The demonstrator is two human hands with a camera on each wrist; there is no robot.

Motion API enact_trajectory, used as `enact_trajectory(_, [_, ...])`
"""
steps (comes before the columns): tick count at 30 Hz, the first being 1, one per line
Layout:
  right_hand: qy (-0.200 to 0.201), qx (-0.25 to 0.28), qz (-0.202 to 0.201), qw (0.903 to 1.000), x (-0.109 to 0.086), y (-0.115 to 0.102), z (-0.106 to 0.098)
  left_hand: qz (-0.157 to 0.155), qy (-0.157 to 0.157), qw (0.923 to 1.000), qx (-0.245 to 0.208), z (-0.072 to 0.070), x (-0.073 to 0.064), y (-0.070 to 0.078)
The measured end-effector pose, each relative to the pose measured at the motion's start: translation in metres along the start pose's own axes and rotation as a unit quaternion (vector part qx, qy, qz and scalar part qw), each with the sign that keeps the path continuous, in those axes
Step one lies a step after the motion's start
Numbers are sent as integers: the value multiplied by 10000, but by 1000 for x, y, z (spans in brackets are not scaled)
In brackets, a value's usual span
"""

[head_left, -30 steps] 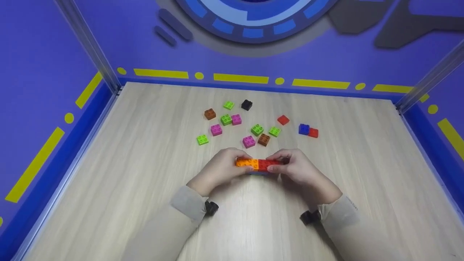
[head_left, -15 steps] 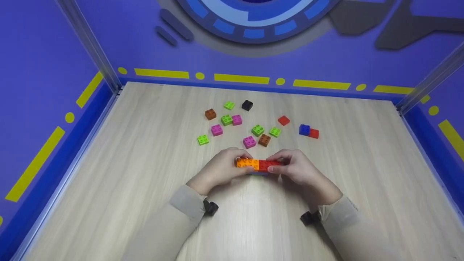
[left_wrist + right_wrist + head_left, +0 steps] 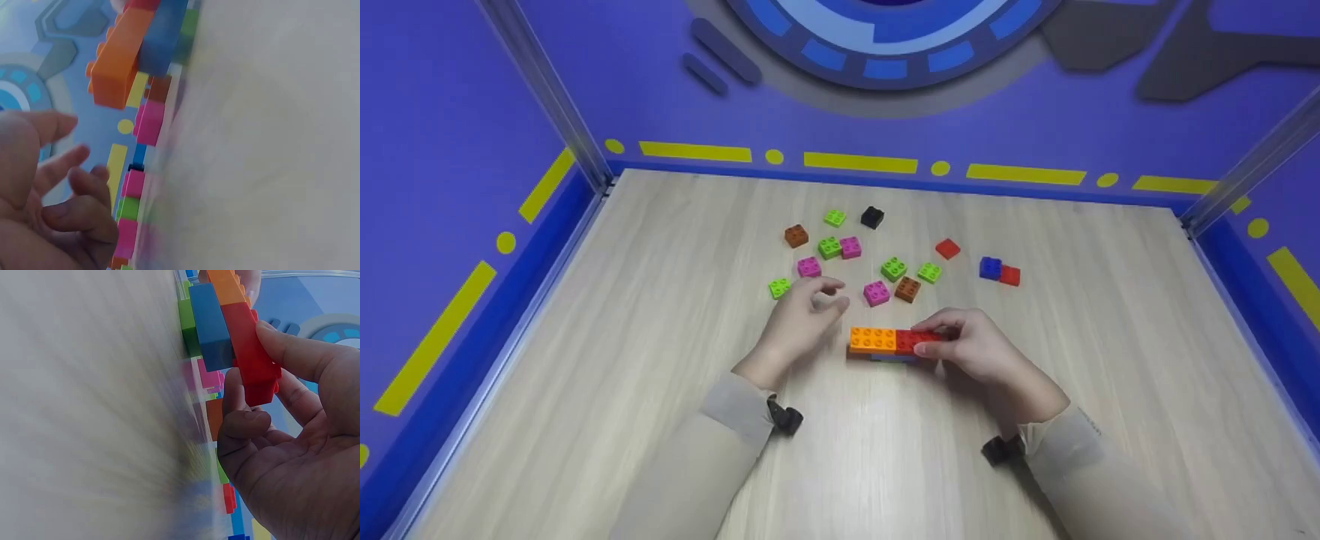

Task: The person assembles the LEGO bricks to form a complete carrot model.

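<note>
A stack of toy building bricks stands at the middle of the table. On its top layer lie an orange brick (image 3: 873, 340) and a red brick (image 3: 908, 340), end to end. Under them a blue brick (image 3: 212, 329) sits on a green brick (image 3: 189, 331). My right hand (image 3: 976, 345) pinches the red brick's right part between thumb and fingers. Apart from the stack, my left hand (image 3: 801, 322) hovers to its left with fingers loosely bent, holding nothing. Just beyond the left hand are a magenta brick (image 3: 809, 267) and a lime brick (image 3: 779, 288), partly covered by it.
Loose bricks are scattered behind the stack, among them a magenta brick (image 3: 876, 293), a brown brick (image 3: 907, 289) and a black brick (image 3: 872, 217). Right of these a blue brick (image 3: 991, 268) touches a red brick (image 3: 1010, 276). Blue-purple panels wall in the table's back and sides.
My left hand has let go of the orange brick and moved left and away from me, toward the loose bricks. The right hand keeps its hold on the red brick; the stack stays put.
</note>
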State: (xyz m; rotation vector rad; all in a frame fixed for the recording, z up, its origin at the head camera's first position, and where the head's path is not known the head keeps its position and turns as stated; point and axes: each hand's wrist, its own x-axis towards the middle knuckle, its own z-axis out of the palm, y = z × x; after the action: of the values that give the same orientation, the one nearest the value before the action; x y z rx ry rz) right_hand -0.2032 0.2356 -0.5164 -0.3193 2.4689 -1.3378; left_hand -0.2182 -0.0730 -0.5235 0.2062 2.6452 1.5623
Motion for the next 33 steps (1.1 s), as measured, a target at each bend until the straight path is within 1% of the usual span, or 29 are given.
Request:
enact_trajectory(2, [17, -12, -10, 10000, 0, 1, 0, -77, 321, 9994, -50, -3, 5, -3])
enact_trajectory(5, [25, -3, -56, 10000, 0, 3, -1, -153, 700, 9974, -119, -7, 13, -8])
enact_trajectory(8, [21, 25, -52, 10000, 0, 4, -1, -283, 877, 9957, -80, -10, 22, -10])
enact_trajectory(12, [54, 80, -5, 10000, 0, 5, -1, -577, 866, 9944, 175, -10, 32, -9])
enact_trajectory(16, [38, 86, -61, 9999, 1, 6, 1, -873, 780, 9922, 431, -7, 40, -7])
enact_trajectory(18, [28, 94, -71, 9999, 1, 6, 2, -946, 738, 9911, 571, -6, 43, -6])
enact_trajectory(21, [8, 120, -86, 9999, 1, 5, 2, -990, 726, 9896, 750, -4, 46, -4])
enact_trajectory(25, [-6, 125, -185, 9998, 1, 4, 1, -1007, 813, 9873, 926, -3, 48, -3])
enact_trajectory(29, [21, 108, -243, 9996, 1, 4, 0, -984, 823, 9845, 1200, -3, 47, 0])
enact_trajectory(33, [-2, 155, -202, 9997, 3, 5, 0, -913, 736, 9825, 1446, -3, 43, 7])
